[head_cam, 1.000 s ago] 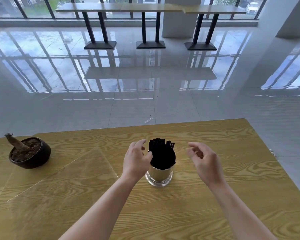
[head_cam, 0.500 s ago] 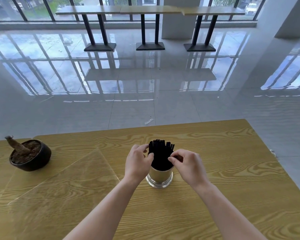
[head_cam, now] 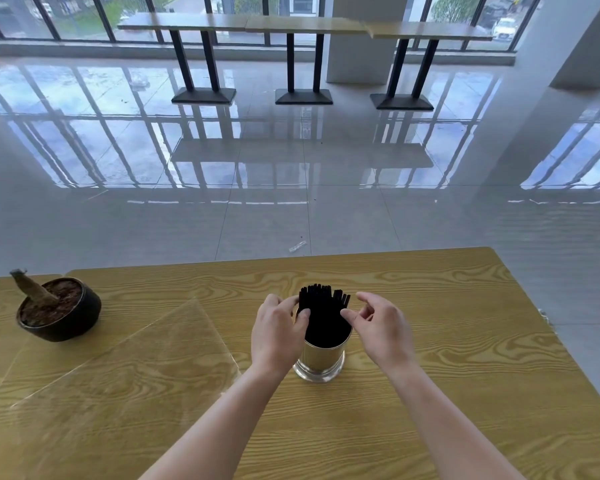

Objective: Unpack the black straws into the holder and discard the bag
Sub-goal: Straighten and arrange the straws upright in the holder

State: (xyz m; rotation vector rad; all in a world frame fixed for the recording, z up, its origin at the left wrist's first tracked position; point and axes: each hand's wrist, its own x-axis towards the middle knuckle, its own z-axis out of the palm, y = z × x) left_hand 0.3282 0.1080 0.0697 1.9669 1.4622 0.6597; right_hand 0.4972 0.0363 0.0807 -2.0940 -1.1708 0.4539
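In the holder point(head_cam: 321, 358), upright black straws point(head_cam: 323, 313).

Head-worn, forward-down, near table point(head_cam: 430, 393)

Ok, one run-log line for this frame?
stage: arranging | black straws: upright in shiny metal holder | left hand: on straws | right hand: open beside | bag: unseen

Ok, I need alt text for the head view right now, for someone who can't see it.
Two bare hands flank a shiny metal holder packed with upright black straws on a wood-grain table; the left hand touches the bundle, and the right hand is beside it. A dark plant pot sits far left, with a clear plastic sheet beside it.
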